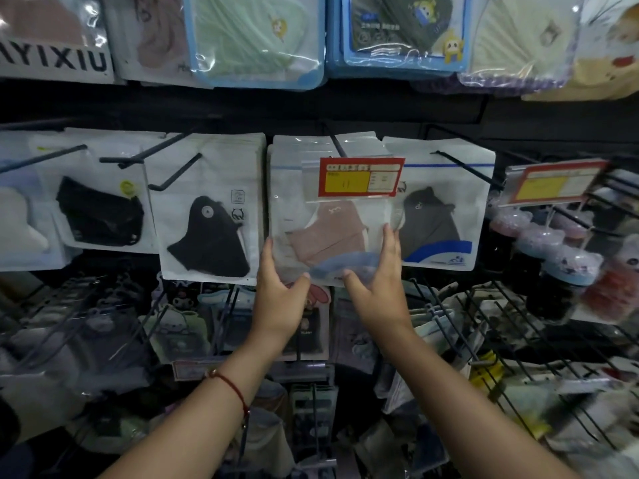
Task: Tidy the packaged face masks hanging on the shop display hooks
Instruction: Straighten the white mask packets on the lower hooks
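Note:
A clear packet with a pink face mask (325,236) hangs at the front of a stack on the middle hook (337,143), under a red and yellow price tag (359,178). My left hand (280,288) holds the packet's lower left corner, thumb in front and fingers along the left edge. My right hand (377,281) holds the lower right corner the same way, fingers up the right edge. Beside it hang a packet with a black mask (211,236) on the left and one with a grey mask (435,226) on the right.
Another black-mask packet (100,212) hangs further left. Larger mask packs (256,36) fill the row above. Bare black hooks (176,174) jut forward at the left. Wire racks (518,340) with small goods and jars (560,271) stand at the right and below.

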`<control>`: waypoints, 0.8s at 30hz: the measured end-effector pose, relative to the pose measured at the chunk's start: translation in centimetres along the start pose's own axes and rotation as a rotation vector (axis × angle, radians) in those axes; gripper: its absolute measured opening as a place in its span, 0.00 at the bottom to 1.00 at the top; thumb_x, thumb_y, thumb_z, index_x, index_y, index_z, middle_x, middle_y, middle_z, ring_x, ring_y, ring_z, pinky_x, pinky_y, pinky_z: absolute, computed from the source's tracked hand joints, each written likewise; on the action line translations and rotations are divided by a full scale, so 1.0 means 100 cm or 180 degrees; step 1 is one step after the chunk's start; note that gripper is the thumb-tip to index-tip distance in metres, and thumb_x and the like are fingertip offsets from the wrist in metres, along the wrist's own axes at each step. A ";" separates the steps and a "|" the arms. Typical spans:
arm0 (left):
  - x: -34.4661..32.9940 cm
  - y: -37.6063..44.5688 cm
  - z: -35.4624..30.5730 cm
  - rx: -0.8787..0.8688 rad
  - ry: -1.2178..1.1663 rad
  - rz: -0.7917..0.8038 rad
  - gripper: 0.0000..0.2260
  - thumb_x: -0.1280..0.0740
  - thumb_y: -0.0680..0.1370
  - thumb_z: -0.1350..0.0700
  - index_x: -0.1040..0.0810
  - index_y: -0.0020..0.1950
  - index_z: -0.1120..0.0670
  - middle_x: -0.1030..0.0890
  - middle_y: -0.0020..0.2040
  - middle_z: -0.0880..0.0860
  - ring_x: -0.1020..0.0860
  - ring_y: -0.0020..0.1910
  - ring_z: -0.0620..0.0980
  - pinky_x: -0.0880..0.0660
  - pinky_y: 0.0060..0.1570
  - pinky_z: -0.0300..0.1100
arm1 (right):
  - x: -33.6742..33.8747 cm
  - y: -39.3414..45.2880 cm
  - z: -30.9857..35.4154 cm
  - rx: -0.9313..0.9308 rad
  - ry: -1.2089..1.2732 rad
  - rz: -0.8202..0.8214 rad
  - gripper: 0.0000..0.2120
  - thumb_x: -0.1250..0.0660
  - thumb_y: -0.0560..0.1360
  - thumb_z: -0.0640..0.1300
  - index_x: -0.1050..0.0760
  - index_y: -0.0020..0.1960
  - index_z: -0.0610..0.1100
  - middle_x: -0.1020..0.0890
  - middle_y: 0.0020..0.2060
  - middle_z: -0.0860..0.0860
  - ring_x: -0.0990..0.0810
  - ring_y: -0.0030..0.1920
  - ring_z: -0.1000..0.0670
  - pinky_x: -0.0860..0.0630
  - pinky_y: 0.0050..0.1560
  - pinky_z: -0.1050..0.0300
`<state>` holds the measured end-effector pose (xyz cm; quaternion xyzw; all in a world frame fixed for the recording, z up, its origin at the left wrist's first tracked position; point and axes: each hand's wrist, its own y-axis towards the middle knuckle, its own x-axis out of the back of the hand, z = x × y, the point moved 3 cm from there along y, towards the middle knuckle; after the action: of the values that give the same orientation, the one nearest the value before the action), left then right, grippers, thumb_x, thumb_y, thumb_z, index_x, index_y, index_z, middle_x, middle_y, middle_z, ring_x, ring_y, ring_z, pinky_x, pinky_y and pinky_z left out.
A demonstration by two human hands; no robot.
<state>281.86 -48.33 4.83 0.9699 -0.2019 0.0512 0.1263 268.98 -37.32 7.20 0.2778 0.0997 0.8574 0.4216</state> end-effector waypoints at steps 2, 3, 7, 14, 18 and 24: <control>-0.001 0.002 0.000 0.0103 -0.0042 -0.0059 0.36 0.32 0.79 0.54 0.49 0.80 0.40 0.38 0.79 0.46 0.36 0.76 0.48 0.34 0.73 0.53 | 0.001 0.003 -0.001 -0.0006 0.0087 -0.0033 0.43 0.32 0.77 0.44 0.58 0.80 0.56 0.56 0.79 0.57 0.54 0.75 0.62 0.46 0.71 0.61; -0.002 0.002 0.000 0.0134 -0.0027 -0.0084 0.36 0.32 0.79 0.54 0.48 0.80 0.41 0.37 0.78 0.47 0.36 0.75 0.49 0.33 0.72 0.55 | 0.003 0.005 -0.001 -0.0003 0.0122 -0.0049 0.43 0.32 0.77 0.44 0.58 0.80 0.57 0.54 0.79 0.57 0.54 0.76 0.60 0.45 0.73 0.58; -0.004 -0.006 -0.004 -0.0047 0.0174 -0.0050 0.32 0.34 0.80 0.55 0.45 0.80 0.42 0.38 0.78 0.45 0.37 0.75 0.45 0.34 0.71 0.46 | 0.012 0.010 -0.007 -0.0031 0.0153 -0.0074 0.41 0.32 0.77 0.44 0.55 0.80 0.54 0.50 0.79 0.57 0.50 0.78 0.56 0.43 0.75 0.54; -0.002 -0.017 -0.006 -0.0438 0.0648 0.0057 0.31 0.35 0.80 0.57 0.43 0.80 0.44 0.41 0.77 0.41 0.41 0.69 0.31 0.40 0.62 0.26 | 0.014 0.008 -0.011 -0.0056 0.0145 0.0068 0.41 0.32 0.77 0.43 0.55 0.80 0.52 0.48 0.79 0.57 0.48 0.74 0.61 0.44 0.69 0.63; 0.002 -0.015 -0.006 -0.0558 0.0887 0.0115 0.32 0.36 0.80 0.54 0.47 0.78 0.35 0.48 0.81 0.41 0.46 0.78 0.42 0.40 0.70 0.40 | 0.014 0.008 -0.012 -0.0027 0.0081 0.0062 0.41 0.32 0.77 0.44 0.56 0.80 0.51 0.50 0.79 0.56 0.50 0.77 0.56 0.45 0.71 0.61; 0.001 -0.013 -0.016 -0.0627 0.1095 -0.0029 0.33 0.35 0.81 0.53 0.49 0.79 0.35 0.52 0.81 0.41 0.51 0.79 0.41 0.46 0.73 0.42 | 0.020 0.005 -0.007 0.0073 -0.0015 0.0031 0.42 0.33 0.78 0.44 0.59 0.80 0.53 0.55 0.79 0.58 0.54 0.78 0.58 0.50 0.72 0.61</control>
<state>282.37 -46.82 6.15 0.9307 -0.1770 0.1956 0.2535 267.27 -36.07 7.64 0.2852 0.1071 0.8576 0.4145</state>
